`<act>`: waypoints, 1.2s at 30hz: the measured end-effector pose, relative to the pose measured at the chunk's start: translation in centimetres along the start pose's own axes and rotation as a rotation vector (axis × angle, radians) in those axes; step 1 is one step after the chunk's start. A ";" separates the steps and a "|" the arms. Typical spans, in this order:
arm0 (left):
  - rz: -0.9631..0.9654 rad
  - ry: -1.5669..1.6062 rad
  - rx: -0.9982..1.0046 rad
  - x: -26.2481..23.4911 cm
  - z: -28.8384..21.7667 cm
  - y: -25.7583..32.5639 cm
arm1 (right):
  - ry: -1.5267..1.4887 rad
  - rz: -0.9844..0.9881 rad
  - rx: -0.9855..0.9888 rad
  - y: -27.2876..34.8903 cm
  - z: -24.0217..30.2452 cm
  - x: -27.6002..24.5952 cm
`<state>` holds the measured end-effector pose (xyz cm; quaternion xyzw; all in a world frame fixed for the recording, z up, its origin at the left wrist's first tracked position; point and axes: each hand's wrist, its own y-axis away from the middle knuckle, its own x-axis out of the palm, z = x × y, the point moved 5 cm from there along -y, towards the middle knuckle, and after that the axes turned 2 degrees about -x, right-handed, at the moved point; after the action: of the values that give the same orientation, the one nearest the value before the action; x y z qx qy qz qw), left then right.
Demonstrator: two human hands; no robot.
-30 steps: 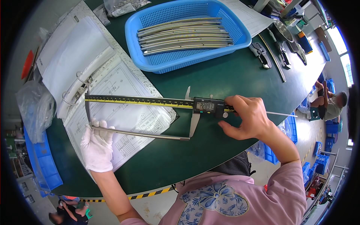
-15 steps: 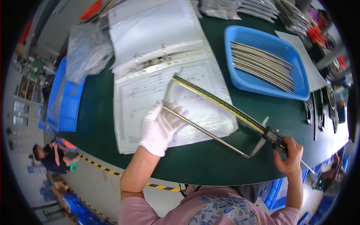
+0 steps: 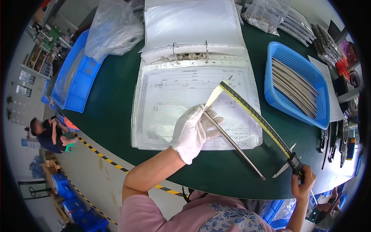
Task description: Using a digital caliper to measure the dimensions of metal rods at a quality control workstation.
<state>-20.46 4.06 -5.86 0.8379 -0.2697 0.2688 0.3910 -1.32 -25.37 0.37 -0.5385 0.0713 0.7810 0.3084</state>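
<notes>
My left hand (image 3: 190, 133), in a white glove, grips one end of a thin metal rod (image 3: 236, 146). The rod slants down to the right, over the binder and past its lower edge. A long digital caliper (image 3: 257, 117) lies diagonally above it, its sliding jaw drawn far out. The fixed jaw's tip meets the gloved fingers at the rod's upper end. Bare, my right hand (image 3: 303, 183) is closed around the caliper's sliding display head. The sliding jaw's tip is close to the rod's lower end, with a small gap showing.
An open ring binder (image 3: 154, 133) with drawing sheets lies beneath the hands on the green table (image 3: 112, 102). A blue basket (image 3: 272, 91) of metal rods stands right; a blue bin (image 3: 79, 92) and plastic bag (image 3: 112, 31) are left. Hand tools (image 3: 332, 143) lie far right. A person (image 3: 52, 133) sits beyond.
The view has shifted, so the binder and basket appear farther right. The rod and caliper slope more steeply now. A small gap has appeared between the rod's lower end and the sliding jaw.
</notes>
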 end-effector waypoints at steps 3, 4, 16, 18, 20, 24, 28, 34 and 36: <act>-0.009 -0.001 0.021 -0.2 -0.1 -0.1 | -0.045 0.027 0.018 0.0 -0.3 0.3; -0.024 -0.003 0.040 -0.3 -0.2 -0.1 | -0.068 0.049 0.024 0.0 -0.4 0.4; -0.072 0.043 0.097 -0.7 0.0 -0.1 | -0.054 0.020 0.041 -2.9 1.5 2.5; -0.069 0.036 0.097 -0.7 -0.1 -0.1 | -0.053 0.037 0.040 -3.5 2.0 2.9; -0.068 0.032 0.099 -0.8 -0.2 -0.1 | -0.052 0.056 0.035 -3.8 2.3 3.1; -0.045 0.037 0.101 -0.7 -0.3 -0.1 | -0.035 0.064 0.024 -4.0 2.4 3.2; -0.060 0.023 0.086 -0.4 -0.4 0.2 | -0.061 0.077 0.053 -4.0 2.2 3.6; -0.055 0.009 0.082 -0.2 -0.5 0.3 | -0.061 0.085 0.049 -4.1 2.2 4.2; -0.045 -0.013 0.090 -0.6 -0.3 0.2 | -0.066 0.083 0.039 -4.2 2.3 4.2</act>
<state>-21.09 4.37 -5.98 0.8623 -0.2409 0.2661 0.3572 -1.81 -19.23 -1.48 -0.5030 0.0986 0.8088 0.2882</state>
